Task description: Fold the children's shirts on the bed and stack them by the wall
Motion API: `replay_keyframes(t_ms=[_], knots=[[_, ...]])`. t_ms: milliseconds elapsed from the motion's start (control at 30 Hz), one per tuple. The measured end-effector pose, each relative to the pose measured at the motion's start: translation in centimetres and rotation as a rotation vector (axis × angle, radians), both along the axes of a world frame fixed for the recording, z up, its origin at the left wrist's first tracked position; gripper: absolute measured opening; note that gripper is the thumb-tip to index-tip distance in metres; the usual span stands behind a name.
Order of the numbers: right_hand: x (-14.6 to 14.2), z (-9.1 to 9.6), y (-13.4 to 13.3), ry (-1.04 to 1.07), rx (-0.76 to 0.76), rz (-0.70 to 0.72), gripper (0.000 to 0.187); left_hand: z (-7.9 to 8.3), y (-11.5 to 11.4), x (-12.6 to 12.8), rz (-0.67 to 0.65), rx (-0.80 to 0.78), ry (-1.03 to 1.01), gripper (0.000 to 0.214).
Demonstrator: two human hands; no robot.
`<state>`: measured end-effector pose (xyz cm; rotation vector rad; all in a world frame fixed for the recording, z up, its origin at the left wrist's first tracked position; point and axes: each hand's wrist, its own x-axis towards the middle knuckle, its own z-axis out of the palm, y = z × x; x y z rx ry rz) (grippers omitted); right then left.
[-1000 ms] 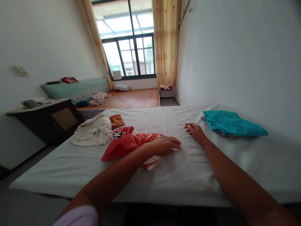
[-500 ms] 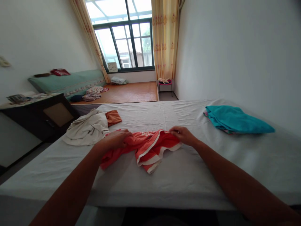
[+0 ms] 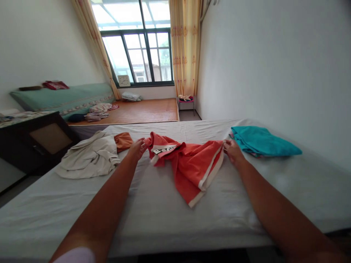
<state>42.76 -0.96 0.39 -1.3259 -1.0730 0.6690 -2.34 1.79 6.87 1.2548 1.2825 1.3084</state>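
Note:
A coral-red garment [image 3: 196, 160] with white trim and a pale lettered band is stretched between my hands over the bed. It hangs in folds, and I cannot tell whether it is a shirt or shorts. Fingers closed, my left hand [image 3: 138, 148] pinches its left end. The opposite corner, by the white edging, is in the grip of my right hand [image 3: 233, 149]. Close by my left hand lie a crumpled off-white cloth [image 3: 91, 155] and a folded rust-orange cloth [image 3: 123, 141]. Beyond my right hand sits a folded turquoise cloth [image 3: 265, 140].
A pale sheet [image 3: 153, 215] covers the bed in front of me. Behind it is a second bed with a brown mat [image 3: 145, 109] and some clothes [image 3: 100, 110]. A dark cabinet [image 3: 35, 138] stands at left, a small stool [image 3: 186, 100] near the curtain, and a wall on the right.
My hands have moved apart and the red garment is spread wider between them, its lettered band now showing. The view has shifted slightly to the right.

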Motion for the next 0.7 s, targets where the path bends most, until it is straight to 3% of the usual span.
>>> replay_keyframes(t_ms=[67, 100, 233, 333, 467, 600, 700], knots=[[0.3, 0.0, 0.0, -0.195, 0.042, -0.029, 0.045, -1.6, 0.4, -0.3, 0.055, -0.025, -0.047, 0.034], [0.1, 0.2, -0.3, -0.294, 0.072, 0.021, 0.047, -2.2, 0.4, -0.4, 0.058, -0.019, -0.071, 0.036], [-1.5, 1.4, -1.6, -0.718, 0.179, 0.436, 0.045, -3.5, 0.1, -0.6, -0.135, 0.075, 0.022, 0.058], [-2.6, 1.4, -2.2, -0.946, 0.188, 0.613, 0.048, -3.8, 0.4, -0.2, -0.219, 0.175, 0.291, 0.062], [-2.9, 0.6, -2.0, -1.023, 0.145, 0.541, 0.042, -4.4, 1.3, 0.6, -0.125, 0.327, 0.721, 0.055], [-2.7, 0.0, -1.4, -1.072, 0.122, 0.389, 0.048, -4.6, 1.6, 1.1, -0.128, 0.222, 0.862, 0.063], [-2.2, -0.4, -1.1, -1.091, 0.085, 0.19, 0.055, -4.5, 1.5, 1.3, -0.12, 0.195, 0.91, 0.042]])
